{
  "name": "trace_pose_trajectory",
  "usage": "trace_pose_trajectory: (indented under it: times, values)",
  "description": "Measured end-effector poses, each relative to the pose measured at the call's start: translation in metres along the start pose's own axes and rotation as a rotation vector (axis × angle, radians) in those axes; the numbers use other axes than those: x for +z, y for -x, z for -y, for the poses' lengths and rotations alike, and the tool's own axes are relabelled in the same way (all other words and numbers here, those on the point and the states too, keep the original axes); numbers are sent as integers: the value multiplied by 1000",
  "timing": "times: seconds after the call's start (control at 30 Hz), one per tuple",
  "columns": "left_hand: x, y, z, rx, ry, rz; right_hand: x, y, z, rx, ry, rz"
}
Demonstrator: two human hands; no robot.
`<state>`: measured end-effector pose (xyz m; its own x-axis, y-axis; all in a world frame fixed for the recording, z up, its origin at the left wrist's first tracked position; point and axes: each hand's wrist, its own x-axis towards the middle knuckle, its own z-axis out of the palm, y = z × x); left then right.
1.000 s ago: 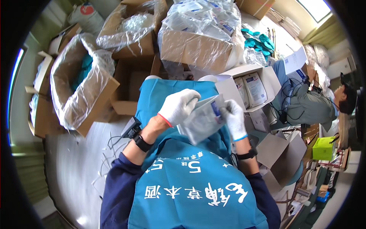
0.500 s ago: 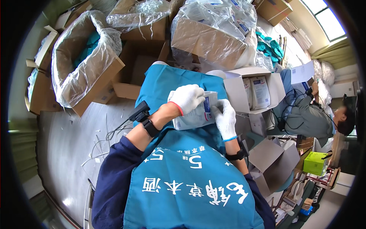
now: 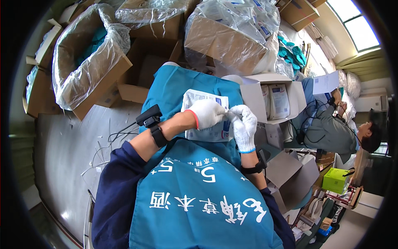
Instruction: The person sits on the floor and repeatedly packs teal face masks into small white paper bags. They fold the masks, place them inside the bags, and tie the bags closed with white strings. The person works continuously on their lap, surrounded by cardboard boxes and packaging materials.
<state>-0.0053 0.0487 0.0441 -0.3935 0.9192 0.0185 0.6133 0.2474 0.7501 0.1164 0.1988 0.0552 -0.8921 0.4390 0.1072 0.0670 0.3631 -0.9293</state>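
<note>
Flat white-and-blue packet (image 3: 212, 133) is laid on the lap, on the teal apron (image 3: 178, 182), and handled by the gloved left hand (image 3: 207, 113) and right hand (image 3: 244, 128); 12 o'clock is taken as away from the body. Fingertips of both are held close together at the packet's right edge, near 3 o'clock from its centre. Fingers look bent in, not spread; whether film or anything thin is pinched between them can't be told at this size. For a clean job, the packet should probably be kept flat and braced by the left hand, only the very rim gripped by the right, any pull made slow and level, since thin film is likely to crease or slip under knit gloves. Relative to the left hand, the packet is placed underneath, exposed at 11 and 6 o'clock. Relative to the right hand, it is found at 9 to 10, touching or nearly so. Open white carton (image 3: 253, 103), with similar packets (image 3: 278, 101) stowed inside, is set between 1 and 2 o'clock from the right hand.
</note>
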Motion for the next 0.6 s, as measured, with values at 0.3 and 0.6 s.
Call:
trace_pose_trajectory:
  times: [0.3,0.6]
  values:
    - [6,10,-49,299,-543,203,32,-7,-62,261,23,-30]
    - [-45,11,-86,581,-278,-404,31,-9,-68,-91,-95,116]
